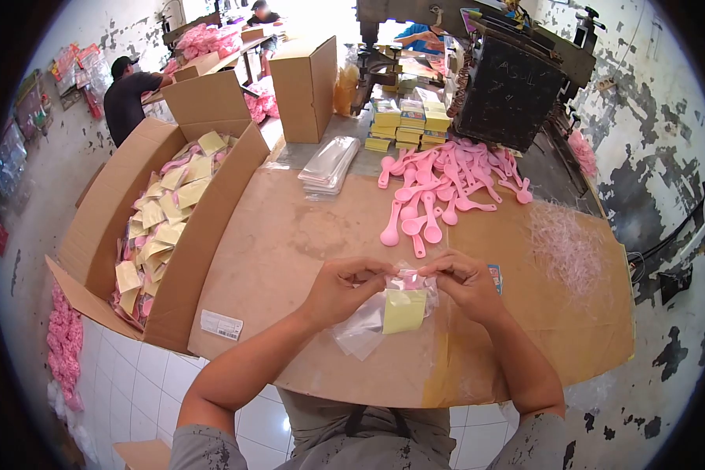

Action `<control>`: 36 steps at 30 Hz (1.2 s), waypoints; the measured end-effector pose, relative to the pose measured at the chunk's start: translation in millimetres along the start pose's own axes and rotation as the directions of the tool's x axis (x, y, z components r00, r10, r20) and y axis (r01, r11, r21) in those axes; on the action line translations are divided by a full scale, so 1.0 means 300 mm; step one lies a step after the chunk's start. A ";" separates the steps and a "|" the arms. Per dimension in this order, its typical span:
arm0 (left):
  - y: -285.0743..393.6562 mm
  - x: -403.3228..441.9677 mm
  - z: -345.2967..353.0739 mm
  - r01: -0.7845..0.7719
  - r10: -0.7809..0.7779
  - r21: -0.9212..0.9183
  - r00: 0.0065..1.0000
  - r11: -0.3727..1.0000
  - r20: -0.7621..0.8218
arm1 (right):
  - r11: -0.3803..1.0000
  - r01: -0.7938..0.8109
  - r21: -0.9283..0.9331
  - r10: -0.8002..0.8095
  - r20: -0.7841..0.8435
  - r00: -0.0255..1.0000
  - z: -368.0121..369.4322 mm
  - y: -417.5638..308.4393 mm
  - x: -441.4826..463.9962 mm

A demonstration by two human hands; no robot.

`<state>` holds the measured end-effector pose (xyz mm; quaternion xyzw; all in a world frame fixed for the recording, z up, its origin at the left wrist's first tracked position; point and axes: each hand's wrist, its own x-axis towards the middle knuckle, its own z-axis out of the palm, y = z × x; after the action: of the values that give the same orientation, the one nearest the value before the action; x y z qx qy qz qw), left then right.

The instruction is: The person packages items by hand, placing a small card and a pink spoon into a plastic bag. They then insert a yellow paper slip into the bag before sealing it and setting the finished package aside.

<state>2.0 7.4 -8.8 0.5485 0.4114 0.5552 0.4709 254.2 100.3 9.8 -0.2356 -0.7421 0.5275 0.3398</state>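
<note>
Pinching a bag (395,287) by its far edge, with left hand (341,290) at the left end and right hand (467,290) at the right, fingertips closed on the film in each. Holding it over the near middle of the table (282,258), with a yellow card (404,312) and a pink piece (410,284), hard to make out, at the bag. Probably at the step of closing the mouth; likely calling next for aligned edges and an even press along them. Flanked on the left by a box (205,249) of packs (172,205); faced on the far side by spoons (429,227).
</note>
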 end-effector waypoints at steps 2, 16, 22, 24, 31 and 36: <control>0.012 0.000 -0.002 0.021 -0.021 0.014 1.000 1.000 -0.011 | 1.000 0.023 -0.009 -0.022 0.030 0.999 -0.012 -0.009 0.003; 0.001 0.013 0.019 0.139 -0.143 -0.100 0.989 0.985 -0.037 | 0.996 -0.080 0.049 0.080 0.008 0.997 -0.008 0.030 0.009; 0.028 0.016 0.011 0.113 -0.117 -0.093 0.992 0.989 -0.041 | 0.974 -0.111 0.198 0.109 0.021 0.994 0.029 -0.011 0.007; 0.037 0.017 0.010 0.085 -0.091 -0.115 0.995 0.990 -0.050 | 0.964 -0.211 0.164 0.191 0.134 0.972 0.020 -0.016 -0.001; 0.037 0.011 0.004 0.052 -0.058 0.071 0.995 0.996 0.085 | 0.995 -0.037 -0.095 0.034 -0.035 0.999 0.037 -0.071 -0.004; 0.097 0.048 -0.123 0.087 -0.087 -0.007 0.977 0.996 -0.195 | 0.759 0.427 -0.492 -0.355 0.237 0.904 0.181 -0.335 -0.189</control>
<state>-36.1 17.3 20.6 0.4733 0.4797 0.5848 0.4515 251.5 -7.1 78.3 -0.1254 -0.9118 0.2318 0.3149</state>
